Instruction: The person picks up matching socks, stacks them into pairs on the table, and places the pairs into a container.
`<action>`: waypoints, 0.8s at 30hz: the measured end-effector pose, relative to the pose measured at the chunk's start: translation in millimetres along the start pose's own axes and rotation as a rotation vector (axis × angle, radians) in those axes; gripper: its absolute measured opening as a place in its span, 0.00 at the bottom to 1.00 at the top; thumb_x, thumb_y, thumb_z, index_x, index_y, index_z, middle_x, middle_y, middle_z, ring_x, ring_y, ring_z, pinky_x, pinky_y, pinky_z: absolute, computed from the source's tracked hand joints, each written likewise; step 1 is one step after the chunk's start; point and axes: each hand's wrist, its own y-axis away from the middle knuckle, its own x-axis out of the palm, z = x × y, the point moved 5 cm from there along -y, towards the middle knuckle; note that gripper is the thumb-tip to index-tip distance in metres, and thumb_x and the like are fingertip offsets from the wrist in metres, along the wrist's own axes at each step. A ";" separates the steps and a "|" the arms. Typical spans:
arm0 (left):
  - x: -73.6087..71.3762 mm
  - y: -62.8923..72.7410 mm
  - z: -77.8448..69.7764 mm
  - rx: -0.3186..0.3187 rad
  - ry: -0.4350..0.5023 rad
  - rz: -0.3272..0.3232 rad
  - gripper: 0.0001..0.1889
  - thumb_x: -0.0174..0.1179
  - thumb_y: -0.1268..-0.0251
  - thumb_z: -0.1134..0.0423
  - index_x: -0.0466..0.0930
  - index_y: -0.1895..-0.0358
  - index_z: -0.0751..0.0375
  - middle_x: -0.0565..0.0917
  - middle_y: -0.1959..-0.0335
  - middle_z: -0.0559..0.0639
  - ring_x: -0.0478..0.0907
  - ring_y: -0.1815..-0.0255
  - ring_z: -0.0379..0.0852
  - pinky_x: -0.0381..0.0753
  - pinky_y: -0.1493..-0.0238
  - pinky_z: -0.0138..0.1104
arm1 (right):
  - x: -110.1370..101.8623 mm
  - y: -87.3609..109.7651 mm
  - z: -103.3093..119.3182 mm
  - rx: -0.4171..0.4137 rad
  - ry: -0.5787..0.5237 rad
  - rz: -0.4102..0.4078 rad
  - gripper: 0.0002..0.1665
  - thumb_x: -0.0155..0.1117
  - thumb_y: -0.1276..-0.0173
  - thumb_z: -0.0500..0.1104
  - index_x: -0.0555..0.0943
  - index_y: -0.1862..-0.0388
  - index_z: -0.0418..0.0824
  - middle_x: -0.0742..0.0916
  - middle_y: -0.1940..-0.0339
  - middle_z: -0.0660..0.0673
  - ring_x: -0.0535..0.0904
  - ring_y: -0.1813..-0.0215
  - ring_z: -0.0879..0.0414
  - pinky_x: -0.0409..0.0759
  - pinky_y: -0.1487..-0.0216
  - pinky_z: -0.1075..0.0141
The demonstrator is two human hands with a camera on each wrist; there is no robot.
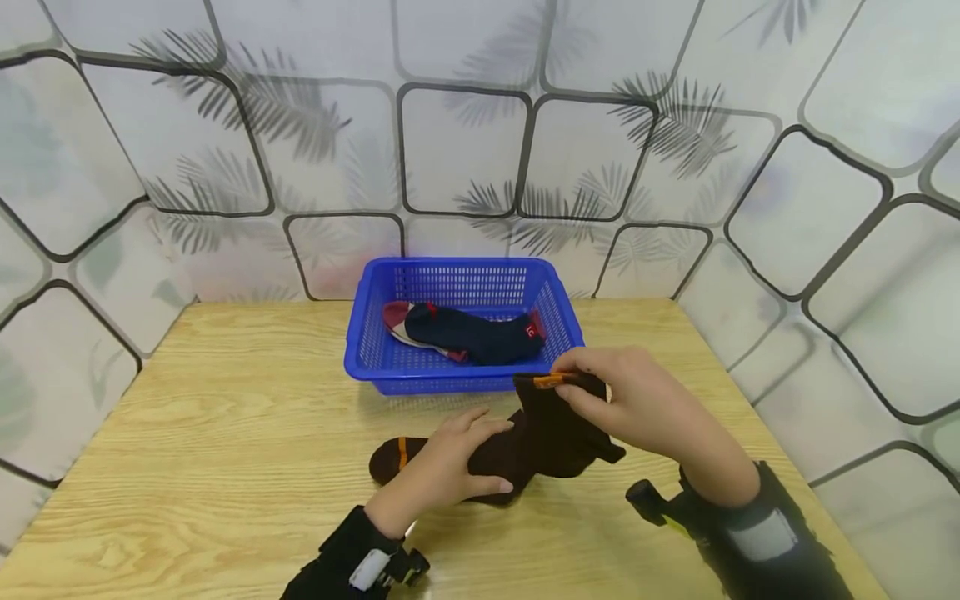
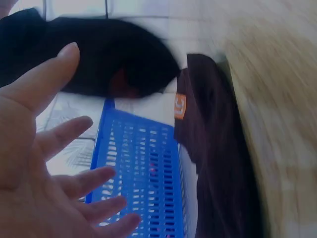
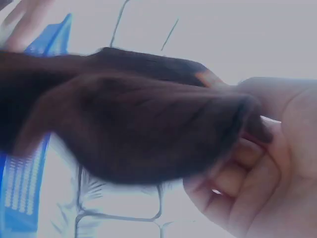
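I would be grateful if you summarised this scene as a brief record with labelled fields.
Right hand: the right hand pinches the cuff of the dark brown sock fabric, lifting it near the basket's front
Left hand: the left hand, fingers spread, over the fabric's lower part; firm contact unclear
Fabric details: orange band near the toe, orange label at the cuff; one sock or two, cannot tell
Container: blue perforated basket
Contents: navy sock with red cuff
Surface: wood-grain table
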 end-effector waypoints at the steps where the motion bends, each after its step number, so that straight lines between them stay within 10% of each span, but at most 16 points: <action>1: 0.2 -0.8 -0.4 0.009 0.016 -0.008 0.34 0.71 0.44 0.49 0.73 0.34 0.55 0.66 0.30 0.64 0.61 0.30 0.65 0.64 0.35 0.58 | -2.3 -1.0 4.5 -0.017 -0.016 -0.041 0.08 0.67 0.39 0.33 0.83 0.61 0.42 0.84 0.71 0.56 0.72 0.73 0.67 0.74 0.73 0.69; 12: -38.9 30.3 29.3 0.016 0.166 -0.107 0.08 0.64 0.35 0.61 0.84 0.55 0.56 0.86 0.60 0.46 0.81 0.58 0.42 0.80 0.57 0.37 | -5.3 4.8 -17.1 0.117 -0.026 -0.335 0.07 0.68 0.42 0.31 0.84 0.64 0.38 0.85 0.76 0.53 0.74 0.75 0.64 0.71 0.76 0.70; 18: -59.8 50.6 59.8 -0.242 0.138 -0.098 0.17 0.64 0.36 0.57 0.82 0.47 0.61 0.84 0.50 0.55 0.79 0.46 0.56 0.78 0.48 0.49 | 60.0 19.9 -74.2 0.383 -0.062 -0.107 0.04 0.67 0.35 0.39 0.83 0.63 0.39 0.76 0.84 0.54 0.67 0.81 0.64 0.66 0.79 0.68; 24: -50.1 57.0 82.6 -0.427 0.107 -0.001 0.10 0.67 0.39 0.59 0.79 0.72 0.61 0.79 0.76 0.47 0.79 0.77 0.42 0.77 0.70 0.36 | 136.0 30.9 -106.8 0.521 -0.102 0.155 0.06 0.66 0.35 0.41 0.83 0.65 0.39 0.74 0.86 0.54 0.68 0.83 0.63 0.66 0.81 0.68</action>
